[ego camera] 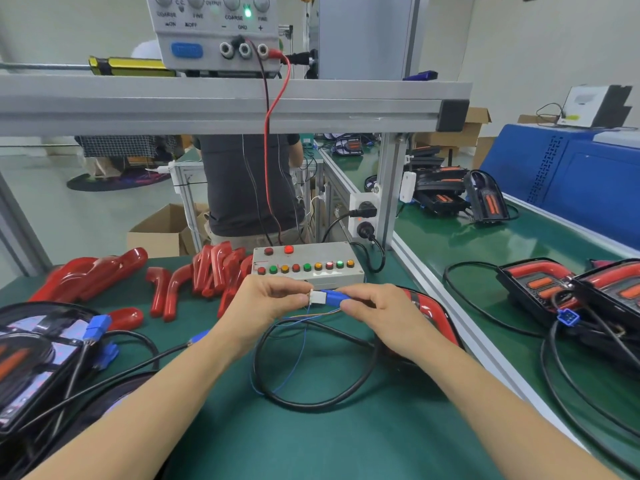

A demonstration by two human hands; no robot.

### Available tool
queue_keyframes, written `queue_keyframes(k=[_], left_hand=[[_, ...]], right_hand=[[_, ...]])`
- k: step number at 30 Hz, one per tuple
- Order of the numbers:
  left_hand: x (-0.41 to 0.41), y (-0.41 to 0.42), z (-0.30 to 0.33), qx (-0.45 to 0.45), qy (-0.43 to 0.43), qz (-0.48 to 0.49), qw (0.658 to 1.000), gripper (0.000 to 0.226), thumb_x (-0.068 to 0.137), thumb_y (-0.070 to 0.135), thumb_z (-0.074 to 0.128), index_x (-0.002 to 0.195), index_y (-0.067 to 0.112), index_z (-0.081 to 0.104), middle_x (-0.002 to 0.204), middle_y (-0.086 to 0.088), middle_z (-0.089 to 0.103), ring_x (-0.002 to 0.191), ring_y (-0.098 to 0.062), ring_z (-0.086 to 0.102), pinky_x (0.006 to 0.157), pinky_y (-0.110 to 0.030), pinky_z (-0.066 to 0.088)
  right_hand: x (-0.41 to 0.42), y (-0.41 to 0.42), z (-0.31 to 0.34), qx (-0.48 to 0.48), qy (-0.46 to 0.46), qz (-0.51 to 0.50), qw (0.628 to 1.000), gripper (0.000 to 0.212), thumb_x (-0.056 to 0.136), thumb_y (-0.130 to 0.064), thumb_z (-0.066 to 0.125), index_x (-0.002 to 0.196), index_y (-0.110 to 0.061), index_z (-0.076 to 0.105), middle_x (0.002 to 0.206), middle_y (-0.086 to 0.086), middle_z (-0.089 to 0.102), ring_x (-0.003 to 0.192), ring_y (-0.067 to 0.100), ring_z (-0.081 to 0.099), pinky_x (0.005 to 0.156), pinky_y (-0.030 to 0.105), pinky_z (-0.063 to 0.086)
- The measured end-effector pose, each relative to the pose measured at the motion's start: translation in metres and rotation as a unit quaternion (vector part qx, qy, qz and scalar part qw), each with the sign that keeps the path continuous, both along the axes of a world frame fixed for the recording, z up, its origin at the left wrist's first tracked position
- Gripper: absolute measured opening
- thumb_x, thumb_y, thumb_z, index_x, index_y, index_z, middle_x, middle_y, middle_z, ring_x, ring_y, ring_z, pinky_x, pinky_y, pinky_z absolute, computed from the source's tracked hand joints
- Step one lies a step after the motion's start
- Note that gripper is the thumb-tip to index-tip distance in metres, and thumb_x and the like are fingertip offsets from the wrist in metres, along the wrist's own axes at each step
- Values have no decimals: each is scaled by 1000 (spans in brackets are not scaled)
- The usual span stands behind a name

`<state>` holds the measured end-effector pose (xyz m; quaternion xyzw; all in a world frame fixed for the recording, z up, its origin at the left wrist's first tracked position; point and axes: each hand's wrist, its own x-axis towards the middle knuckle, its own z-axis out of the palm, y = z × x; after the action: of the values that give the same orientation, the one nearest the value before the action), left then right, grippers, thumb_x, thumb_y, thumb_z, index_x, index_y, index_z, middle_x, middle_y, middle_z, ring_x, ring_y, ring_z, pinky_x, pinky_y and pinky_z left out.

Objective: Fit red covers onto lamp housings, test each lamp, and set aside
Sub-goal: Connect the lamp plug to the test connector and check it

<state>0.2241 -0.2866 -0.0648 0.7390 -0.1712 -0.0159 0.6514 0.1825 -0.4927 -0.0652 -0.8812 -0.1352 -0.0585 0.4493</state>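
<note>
While the test step is judged under way, a white plug (pixel 317 298) is pinched by the left hand (pixel 266 299) and a blue plug (pixel 334 296) by the right hand (pixel 377 313), seemingly for mating, just before the button box (pixel 308 261); the lamp (pixel 429 313) lies beside it, under the right hand.

Green bench (pixel 311 427) — red covers (pixel 207 271); tester box (pixel 308 263); cable (pixel 311 393).

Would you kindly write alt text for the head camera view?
Over a green bench mat, the left hand pinches a white plug against a blue connector pinched by the right hand. Behind sit a grey button-covered test box and loose glossy red covers.
</note>
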Motion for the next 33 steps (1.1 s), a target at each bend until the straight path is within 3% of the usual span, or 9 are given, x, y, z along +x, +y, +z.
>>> queue_keyframes(k=[3,5,7,11,15,20,25,30,33], left_hand=[[0,-1,0,2,4,1,1000,20,78,-8,70,95,0,74,86,-8,75,78,-10,68,74,-16,52],[0,-1,0,-4,14,-1,1000,21,78,-9,68,98,-4,72,73,0,73,64,-2,64,63,-10,47],[1,-1,0,-9,25,-12,1000,22,79,-10,66,101,-6,70,60,7,68,52,4,56,54,-6,41],[0,2,-1,-11,23,-29,999,23,80,-11,65,101,-3,70,57,9,66,48,5,54,51,-4,39],[0,2,-3,-11,23,-12,1000,19,79,-8,68,95,0,74,83,-5,75,74,-8,67,70,-14,51],[-1,-5,-4,-15,16,-35,999,23,80,-12,65,101,-5,70,63,4,70,49,4,55,52,-5,41],[5,-6,-4,-2,29,-32,999,20,79,-13,65,96,-4,72,64,4,71,49,4,55,51,-5,41],[14,-9,-11,94,16,-35,995,19,80,-3,70,87,14,77,85,-2,76,80,-9,68,77,-21,53],[16,-13,-19,176,-16,-28,984,15,83,5,71,89,18,75,85,2,75,78,-5,65,80,-20,50]], right_hand=[[0,0,-2,-5,-15,-15,1000,23,95,-21,61,114,-29,72,103,2,72,95,20,62,89,29,44],[-2,2,-3,0,-47,-37,998,28,92,-17,65,118,-23,71,102,-6,70,96,8,61,86,10,40],[-3,4,-2,4,-90,-58,994,30,88,-13,70,117,-21,72,91,-11,66,85,-2,57,79,3,36],[-7,7,-2,-13,-129,-63,990,31,85,-12,73,115,-19,73,81,-7,62,74,-2,54,74,6,37],[-6,8,-3,-48,-137,-75,987,31,87,-15,71,118,-20,71,79,-4,59,69,-1,50,70,9,36],[-6,13,-6,-77,-146,-67,984,31,89,-18,70,120,-22,70,84,0,65,78,14,56,76,25,43],[-2,16,-12,-101,-169,-66,978,29,90,-17,67,119,-19,71,86,5,67,82,22,57,78,34,43],[1,16,-16,-231,-156,-79,957,28,95,-33,59,121,-27,67,98,-3,68,95,19,56,82,29,29],[-1,12,-17,-286,-107,-98,947,38,95,-51,51,129,-36,58,117,-12,63,113,12,50,94,29,22]])
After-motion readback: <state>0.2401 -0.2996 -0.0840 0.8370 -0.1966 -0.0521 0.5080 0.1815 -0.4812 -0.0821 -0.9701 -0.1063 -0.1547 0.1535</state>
